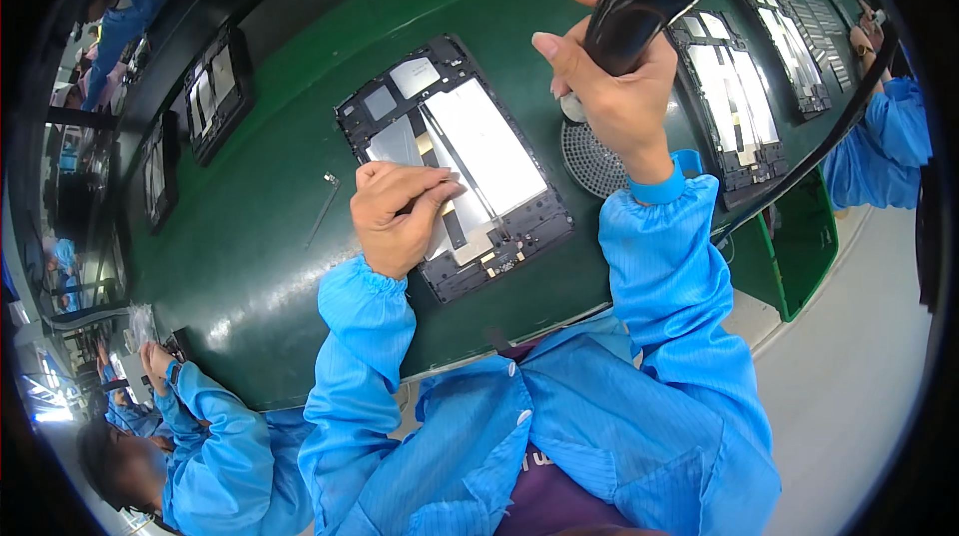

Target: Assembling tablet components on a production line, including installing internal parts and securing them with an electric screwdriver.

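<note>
An opened tablet (489, 146) lies tilted on the green table, showing silvery battery panels, a black frame and a dark flat strip (455, 226) down its middle. My left hand (398, 211) is over its left side, thumb and fingertips pinched together at the strip; what they hold is too small to make out. My right hand (629, 96) is closed around a black, rounded handheld tool (649, 1), raised right of the tablet. Its exact kind is unclear. Below that hand is a round grey grille (591, 158), partly hidden; I cannot tell whether it belongs to the tool.
A thin strip with a small connector (325, 208) lies left of the tablet. More opened tablets rest at right (727, 96) and far left (215, 91). A black cable (799, 171) crosses at right above a green bin (804, 246). Co-workers in blue sleeves (225, 446) sit nearby.
</note>
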Tool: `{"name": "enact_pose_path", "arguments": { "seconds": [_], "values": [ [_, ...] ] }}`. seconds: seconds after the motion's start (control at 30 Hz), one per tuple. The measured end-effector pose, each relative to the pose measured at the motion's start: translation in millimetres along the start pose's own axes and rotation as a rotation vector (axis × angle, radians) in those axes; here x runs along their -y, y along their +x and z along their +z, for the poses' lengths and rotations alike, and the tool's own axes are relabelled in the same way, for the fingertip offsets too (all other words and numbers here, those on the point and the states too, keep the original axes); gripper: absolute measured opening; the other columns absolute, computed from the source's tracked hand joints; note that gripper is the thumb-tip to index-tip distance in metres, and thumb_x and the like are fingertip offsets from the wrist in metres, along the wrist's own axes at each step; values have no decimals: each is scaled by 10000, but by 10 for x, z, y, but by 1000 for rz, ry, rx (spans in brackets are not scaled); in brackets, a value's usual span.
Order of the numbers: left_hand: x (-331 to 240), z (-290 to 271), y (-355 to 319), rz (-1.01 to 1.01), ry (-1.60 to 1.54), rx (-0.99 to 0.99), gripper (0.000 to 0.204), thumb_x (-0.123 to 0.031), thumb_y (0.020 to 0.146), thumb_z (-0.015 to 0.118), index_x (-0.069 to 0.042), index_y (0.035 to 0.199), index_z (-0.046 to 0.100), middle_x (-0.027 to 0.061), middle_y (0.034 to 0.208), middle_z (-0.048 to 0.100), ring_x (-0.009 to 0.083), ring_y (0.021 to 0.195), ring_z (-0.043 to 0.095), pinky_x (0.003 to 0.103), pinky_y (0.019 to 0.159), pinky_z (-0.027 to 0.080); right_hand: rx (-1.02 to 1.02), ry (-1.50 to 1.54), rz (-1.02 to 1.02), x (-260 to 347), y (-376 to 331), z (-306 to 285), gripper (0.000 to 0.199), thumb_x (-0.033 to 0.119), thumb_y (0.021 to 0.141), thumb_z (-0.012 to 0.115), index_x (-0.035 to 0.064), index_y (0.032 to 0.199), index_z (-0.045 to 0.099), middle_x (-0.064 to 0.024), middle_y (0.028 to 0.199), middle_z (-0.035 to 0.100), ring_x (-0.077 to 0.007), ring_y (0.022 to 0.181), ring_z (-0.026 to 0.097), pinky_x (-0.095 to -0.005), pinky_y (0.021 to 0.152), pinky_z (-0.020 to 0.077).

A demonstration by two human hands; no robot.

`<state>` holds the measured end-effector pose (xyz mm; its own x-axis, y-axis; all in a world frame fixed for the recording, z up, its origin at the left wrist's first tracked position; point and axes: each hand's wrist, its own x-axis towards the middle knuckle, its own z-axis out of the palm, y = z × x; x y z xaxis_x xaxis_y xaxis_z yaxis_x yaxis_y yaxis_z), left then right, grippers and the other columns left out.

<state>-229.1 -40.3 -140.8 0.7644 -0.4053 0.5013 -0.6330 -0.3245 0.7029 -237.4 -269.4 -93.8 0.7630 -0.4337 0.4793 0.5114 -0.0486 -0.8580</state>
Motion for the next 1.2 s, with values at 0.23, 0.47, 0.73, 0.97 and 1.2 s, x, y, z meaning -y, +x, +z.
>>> {"name": "enact_pose_path", "arguments": {
  "seconds": [0.23,0.47,0.73,0.97,1.2],
  "values": [
    [-15,-38,-5,8,31,96,115,-61,689,707,-104,795,717,-1,755,682,108,652,569,294,727,308,-6,74,33,77,-13,-353,270,-4,719,732,-23,919,552,-22,611,571,-90,471,539,-208,439,407],
    [-134,32,-50,59,39,221,138,-57,666,722,-115,791,717,3,750,674,116,646,565,293,687,298,12,100,30,20,-45,-390,235,3,730,725,-12,882,546,-40,609,581,-105,471,548,-224,445,415],
    [-122,139,-129,-116,-136,-138,135,31,668,719,-13,787,672,75,726,650,187,686,585,289,621,439,30,61,29,-42,-38,-366,244,4,732,723,-12,891,540,-41,612,586,-98,476,555,-217,448,428],
    [-74,49,-100,-68,-146,-209,133,61,677,718,5,776,651,82,749,645,166,698,589,258,632,460,18,1,61,-42,-41,-329,258,6,730,726,-16,903,535,-35,604,584,-93,474,553,-211,433,421],
    [90,-244,-87,-297,-165,-312,99,61,737,687,37,826,650,78,808,645,126,730,591,234,635,479,49,9,83,-44,-57,-279,273,25,728,737,-7,913,539,-27,611,579,-85,474,537,-209,434,417]
  ]
}}
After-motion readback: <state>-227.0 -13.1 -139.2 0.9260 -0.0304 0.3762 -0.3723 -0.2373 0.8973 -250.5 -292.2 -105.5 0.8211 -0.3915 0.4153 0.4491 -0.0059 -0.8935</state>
